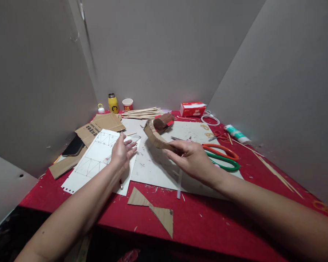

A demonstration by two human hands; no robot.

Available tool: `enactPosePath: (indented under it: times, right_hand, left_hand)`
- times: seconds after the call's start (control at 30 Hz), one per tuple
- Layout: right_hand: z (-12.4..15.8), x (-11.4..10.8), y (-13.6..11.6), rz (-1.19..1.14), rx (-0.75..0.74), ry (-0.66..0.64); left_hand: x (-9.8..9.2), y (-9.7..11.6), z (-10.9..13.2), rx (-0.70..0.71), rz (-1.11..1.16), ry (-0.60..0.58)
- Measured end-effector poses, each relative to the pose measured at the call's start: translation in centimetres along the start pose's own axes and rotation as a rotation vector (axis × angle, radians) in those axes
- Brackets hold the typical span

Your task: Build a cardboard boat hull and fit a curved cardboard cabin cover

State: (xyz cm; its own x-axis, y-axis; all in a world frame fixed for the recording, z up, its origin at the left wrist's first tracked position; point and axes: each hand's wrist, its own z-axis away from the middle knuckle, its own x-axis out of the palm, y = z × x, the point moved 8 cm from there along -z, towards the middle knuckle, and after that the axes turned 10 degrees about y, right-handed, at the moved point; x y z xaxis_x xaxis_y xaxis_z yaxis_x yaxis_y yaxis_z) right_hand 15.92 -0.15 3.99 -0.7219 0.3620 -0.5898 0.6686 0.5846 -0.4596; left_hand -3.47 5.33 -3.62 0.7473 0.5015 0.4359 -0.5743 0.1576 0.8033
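Pinched in my right hand (195, 160) is a curved strip of brown cardboard (156, 138), raised above a white board (153, 171). My left hand (122, 150) holds nothing; its fingers are apart, over the right side of a sheet of paper (89, 156) with triangle patterns drawn on it. A pen tip (121, 185) shows below that wrist. Behind the strip lies a brown roll (163, 123) with red patches. Scissors with orange and green handles (224, 165) rest just beyond my right hand. Two cut cardboard triangles (162, 218) lie near the front edge.
Wooden sticks (142, 113), a yellow bottle (113, 103), a paper cup (127, 104) and a red tissue pack (192, 109) stand along the back. Cardboard sheets (109, 122) and a phone (73, 146) lie left. A green-white tube (236, 134) and red scissors (221, 136) are right. Grey walls enclose the red table.
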Motion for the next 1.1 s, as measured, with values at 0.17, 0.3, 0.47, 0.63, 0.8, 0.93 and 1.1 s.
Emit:
enactPosePath:
  times: [0.17, 0.3, 0.47, 0.63, 0.8, 0.93, 1.1]
  right_hand:
    - [1.5, 2.1, -1.0, 0.349, -0.212, -0.178]
    - [2.3, 1.8, -3.1, 0.134, -0.337, -0.108]
    - [4.4, 0.5, -8.2, -0.122, -0.65, -0.125]
    - [6.1, 1.9, -9.8, -0.049, -0.751, -0.329]
    - [7.5, 3.2, -9.6, -0.186, -0.812, -0.427]
    - [7.6, 3.4, -9.3, -0.245, -0.819, -0.416]
    - [4.4, -0.1, -7.4, -0.346, -0.643, -0.004]
  left_hand:
    - [-0.1, 0.8, -0.4, 0.096, -0.044, 0.013]
    - [0.4, 1.0, 0.1, 0.111, -0.07, -0.021]
    - [0.6, 1.4, 0.2, 0.128, -0.077, -0.054]
    - [0.8, 1.4, 0.4, 0.134, -0.102, -0.09]
    - [0.9, 1.2, 0.5, 0.139, -0.143, -0.109]
    - [1.3, 1.3, 1.5, 0.172, -0.153, -0.152]
    - [2.4, 2.1, 4.6, 0.253, -0.14, -0.303]
